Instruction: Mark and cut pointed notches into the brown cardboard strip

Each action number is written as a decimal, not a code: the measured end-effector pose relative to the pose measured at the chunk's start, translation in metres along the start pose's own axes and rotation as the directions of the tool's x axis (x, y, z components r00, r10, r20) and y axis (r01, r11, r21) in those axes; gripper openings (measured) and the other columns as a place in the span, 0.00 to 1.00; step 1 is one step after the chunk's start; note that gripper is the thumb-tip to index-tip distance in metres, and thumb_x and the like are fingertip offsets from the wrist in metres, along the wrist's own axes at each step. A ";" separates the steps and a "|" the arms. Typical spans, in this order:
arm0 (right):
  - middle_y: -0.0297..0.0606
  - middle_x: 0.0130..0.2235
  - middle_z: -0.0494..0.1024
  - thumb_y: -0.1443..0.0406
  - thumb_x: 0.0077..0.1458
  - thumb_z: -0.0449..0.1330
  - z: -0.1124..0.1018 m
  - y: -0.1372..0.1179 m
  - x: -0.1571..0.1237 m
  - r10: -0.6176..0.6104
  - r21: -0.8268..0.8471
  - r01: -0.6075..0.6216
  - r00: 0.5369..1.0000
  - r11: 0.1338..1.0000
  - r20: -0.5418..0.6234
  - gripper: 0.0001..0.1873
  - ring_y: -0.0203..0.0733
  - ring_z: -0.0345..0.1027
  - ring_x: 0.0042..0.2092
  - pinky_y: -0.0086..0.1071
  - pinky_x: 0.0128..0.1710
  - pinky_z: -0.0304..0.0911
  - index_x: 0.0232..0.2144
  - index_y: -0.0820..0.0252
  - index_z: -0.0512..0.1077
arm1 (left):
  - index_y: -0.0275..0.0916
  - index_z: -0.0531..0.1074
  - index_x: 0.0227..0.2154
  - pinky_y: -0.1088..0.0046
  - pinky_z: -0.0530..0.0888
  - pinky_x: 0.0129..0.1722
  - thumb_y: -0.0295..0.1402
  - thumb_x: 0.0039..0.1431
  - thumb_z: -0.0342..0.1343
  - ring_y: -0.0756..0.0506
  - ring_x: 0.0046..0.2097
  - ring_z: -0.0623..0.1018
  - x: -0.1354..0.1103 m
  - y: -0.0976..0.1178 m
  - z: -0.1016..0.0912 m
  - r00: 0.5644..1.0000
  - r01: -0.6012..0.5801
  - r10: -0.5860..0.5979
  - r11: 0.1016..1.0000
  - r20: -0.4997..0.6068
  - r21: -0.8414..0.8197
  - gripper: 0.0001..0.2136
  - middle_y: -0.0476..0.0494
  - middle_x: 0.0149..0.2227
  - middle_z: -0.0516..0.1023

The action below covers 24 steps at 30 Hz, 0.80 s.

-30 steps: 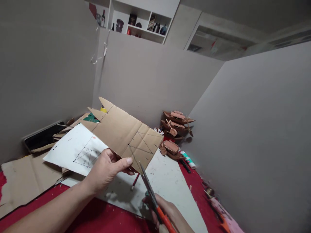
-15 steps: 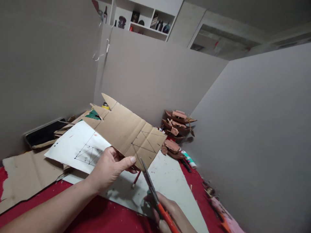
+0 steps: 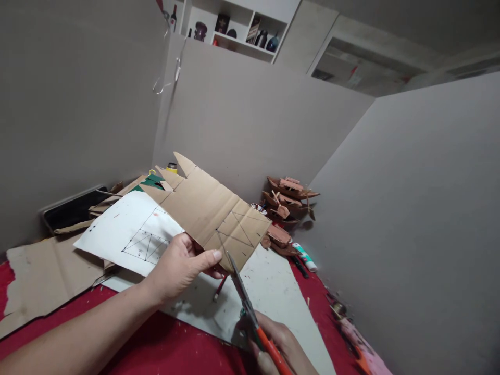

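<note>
My left hand [image 3: 189, 260] grips a piece of cardboard [image 3: 207, 200] by its near edge, thumb on top and fingers beneath. The cardboard is held tilted in the air; pointed tabs stick out at its far left end, and pencilled or inked lines mark its right end. In my right hand [image 3: 275, 336] are scissors [image 3: 244, 297] with orange-red handles. Their blades lie at the cardboard's near right edge, one blade over its top face. Below and to the left rests a white sheet [image 3: 117, 224] with a drawn figure of triangles.
A white board [image 3: 273, 281] and a pencil [image 3: 220, 289] lie on the red cloth [image 3: 156, 346]. Brown model boats [image 3: 289, 195] stand stacked at the back right, near a white-and-green tube [image 3: 305, 257]. More cardboard [image 3: 47, 276] covers the left side, beside a black tray [image 3: 74, 208].
The view has shifted slightly, so most things sit a little further right. The scissors and the cardboard keep nearly the same position relative to each other.
</note>
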State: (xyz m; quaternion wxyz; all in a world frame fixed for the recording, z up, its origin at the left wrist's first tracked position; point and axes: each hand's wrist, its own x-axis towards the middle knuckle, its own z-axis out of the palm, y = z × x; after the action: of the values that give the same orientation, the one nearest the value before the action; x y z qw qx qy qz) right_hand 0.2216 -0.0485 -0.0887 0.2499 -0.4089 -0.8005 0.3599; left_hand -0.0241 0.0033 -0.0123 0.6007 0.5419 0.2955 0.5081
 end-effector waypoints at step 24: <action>0.28 0.23 0.55 0.42 0.60 0.46 0.010 -0.015 0.003 0.016 0.091 -0.008 0.996 0.996 -0.092 0.27 0.34 0.46 0.24 0.30 0.23 0.45 0.27 0.58 0.59 | 0.30 0.77 0.28 0.73 0.77 0.32 0.40 0.52 0.65 0.47 0.30 0.80 0.004 -0.008 -0.004 0.995 -0.018 0.026 0.997 0.098 -0.078 0.14 0.39 0.28 0.82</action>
State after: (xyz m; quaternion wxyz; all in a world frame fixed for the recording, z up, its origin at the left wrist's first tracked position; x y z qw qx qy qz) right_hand 0.2054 -0.0559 -0.0827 0.3028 -0.4182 -0.7684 0.3781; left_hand -0.0242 0.0093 -0.0198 0.6294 0.5462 0.2395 0.4982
